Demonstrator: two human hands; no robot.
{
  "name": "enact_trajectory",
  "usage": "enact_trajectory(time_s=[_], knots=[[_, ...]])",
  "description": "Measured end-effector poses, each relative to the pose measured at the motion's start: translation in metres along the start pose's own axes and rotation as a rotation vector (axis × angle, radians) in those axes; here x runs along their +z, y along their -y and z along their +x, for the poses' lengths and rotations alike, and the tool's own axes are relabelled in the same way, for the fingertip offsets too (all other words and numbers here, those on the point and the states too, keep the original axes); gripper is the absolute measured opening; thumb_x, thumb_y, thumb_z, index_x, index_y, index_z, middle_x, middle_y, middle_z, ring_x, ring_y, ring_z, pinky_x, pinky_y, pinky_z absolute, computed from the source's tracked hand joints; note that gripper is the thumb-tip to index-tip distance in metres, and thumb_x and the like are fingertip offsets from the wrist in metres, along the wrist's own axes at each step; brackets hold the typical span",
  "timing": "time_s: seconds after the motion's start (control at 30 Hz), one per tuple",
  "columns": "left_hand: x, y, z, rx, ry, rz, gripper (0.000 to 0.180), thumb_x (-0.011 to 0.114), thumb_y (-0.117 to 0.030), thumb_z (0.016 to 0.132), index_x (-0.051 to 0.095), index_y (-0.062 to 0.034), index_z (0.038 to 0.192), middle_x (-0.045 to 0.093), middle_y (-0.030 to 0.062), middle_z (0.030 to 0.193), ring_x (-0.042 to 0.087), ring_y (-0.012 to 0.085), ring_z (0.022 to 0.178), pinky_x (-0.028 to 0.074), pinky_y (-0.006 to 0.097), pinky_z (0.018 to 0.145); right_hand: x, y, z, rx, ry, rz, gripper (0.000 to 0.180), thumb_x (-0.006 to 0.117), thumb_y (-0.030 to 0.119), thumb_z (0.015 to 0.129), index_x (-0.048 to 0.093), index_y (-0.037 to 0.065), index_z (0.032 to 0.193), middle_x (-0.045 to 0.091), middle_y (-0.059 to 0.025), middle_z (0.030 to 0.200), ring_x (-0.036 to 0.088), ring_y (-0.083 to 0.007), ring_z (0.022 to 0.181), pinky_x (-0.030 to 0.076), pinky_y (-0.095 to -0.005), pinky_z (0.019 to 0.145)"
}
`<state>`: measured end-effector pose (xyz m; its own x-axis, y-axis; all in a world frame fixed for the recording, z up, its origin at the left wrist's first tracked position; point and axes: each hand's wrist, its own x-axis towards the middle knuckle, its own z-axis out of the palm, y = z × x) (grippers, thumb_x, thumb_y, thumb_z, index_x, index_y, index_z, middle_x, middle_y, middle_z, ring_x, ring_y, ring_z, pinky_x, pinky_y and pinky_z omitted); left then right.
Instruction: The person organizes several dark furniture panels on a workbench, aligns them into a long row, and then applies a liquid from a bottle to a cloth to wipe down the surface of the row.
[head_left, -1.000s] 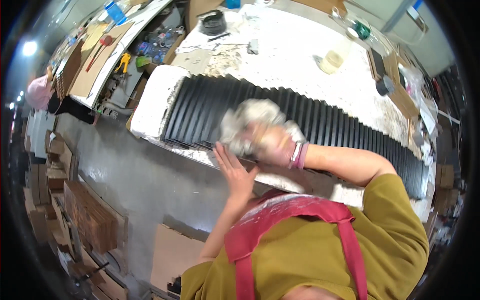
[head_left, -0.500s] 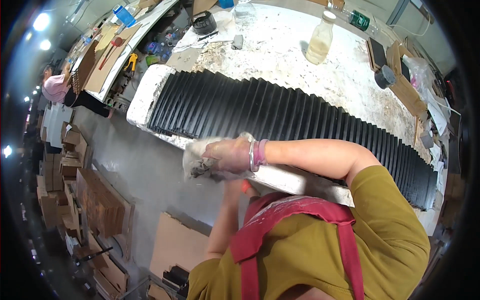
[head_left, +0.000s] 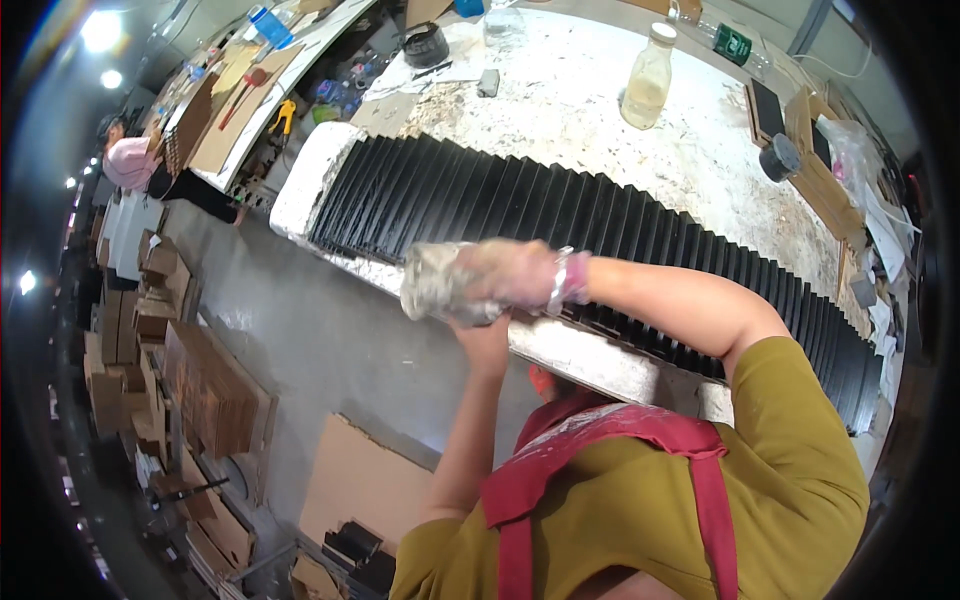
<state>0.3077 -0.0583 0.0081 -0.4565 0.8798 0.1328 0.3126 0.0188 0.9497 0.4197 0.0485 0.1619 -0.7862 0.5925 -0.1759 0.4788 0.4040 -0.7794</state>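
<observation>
I see strips (head_left: 600,215) lying in a row along the table (head_left: 560,100) through mid-frame, a bottle (head_left: 648,82) standing behind them at upper right, and stacked boards (head_left: 208,388) at lower left.

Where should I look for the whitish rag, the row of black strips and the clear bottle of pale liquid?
Whitish rag (head_left: 430,283): head view, on its bunched left end.
Row of black strips (head_left: 480,192): head view, on strips left of the row's middle.
Clear bottle (head_left: 646,90): head view, on its body below the neck.
</observation>
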Motion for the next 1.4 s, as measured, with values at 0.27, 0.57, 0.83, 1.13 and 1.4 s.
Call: enact_trajectory(time_s=[0.27,0.57,0.83,1.13,1.4], knots=[[-0.009,-0.033,0.032,0.491,0.163,0.763,0.063,0.064,-0.034,0.082,0.045,-0.0077,0.136,0.035,0.0187,0.146,0.018,0.0460,0.137,0.013,0.060,0.109,-0.029,-0.052,-0.002,-0.558,-0.395,-0.463,0.045,0.070,0.011,0.072,0.061,0.015,0.116,0.060,-0.0127,0.109,0.059,-0.0316,0.104,0.045,-0.0383,0.096],[-0.002,-0.027,0.031,0.460,0.101,0.730,0.058,0.055,-0.038,0.083,0.048,-0.0107,0.134,0.038,0.0091,0.145,0.020,0.0380,0.138,0.010,0.062,0.108,-0.127,-0.086,0.040,0.067,-0.507,-0.313,0.025,0.056,0.011,0.081,0.066,0.007,0.103,0.065,-0.0128,0.101,0.064,-0.0269,0.091,0.051,-0.0342,0.084],[-0.004,-0.043,0.032,0.435,0.163,0.731,0.069,0.058,-0.036,0.086,0.035,-0.0039,0.142,0.028,0.0167,0.150,0.017,0.0419,0.140,0.014,0.058,0.110,-0.123,-0.128,0.058,0.188,-0.450,-0.356,0.031,0.057,0.016,0.083,0.063,0.011,0.113,0.067,-0.0124,0.098,0.065,-0.0264,0.091,0.051,-0.0370,0.083],[0.023,-0.050,-0.039,0.011,0.161,0.369,0.102,0.079,-0.017,0.072,0.012,0.0036,0.146,0.012,0.0307,0.150,0.014,0.0427,0.140,0.013,0.047,0.116,-0.040,-0.104,-0.036,-0.258,-0.424,-0.717,0.053,0.067,0.016,0.075,0.055,0.019,0.127,0.048,-0.0128,0.128,0.048,-0.0332,0.121,0.043,-0.0469,0.097],[0.030,-0.017,-0.052,0.123,0.121,0.337,0.095,0.075,-0.020,0.077,0.012,0.0049,0.145,0.021,0.0224,0.149,0.026,0.0355,0.137,0.024,0.044,0.112,0.016,-0.046,-0.054,-0.545,-0.238,0.070,0.028,0.062,0.020,0.091,0.059,0.012,0.118,0.060,-0.0081,0.111,0.056,-0.0256,0.109,0.047,-0.0368,0.095]])
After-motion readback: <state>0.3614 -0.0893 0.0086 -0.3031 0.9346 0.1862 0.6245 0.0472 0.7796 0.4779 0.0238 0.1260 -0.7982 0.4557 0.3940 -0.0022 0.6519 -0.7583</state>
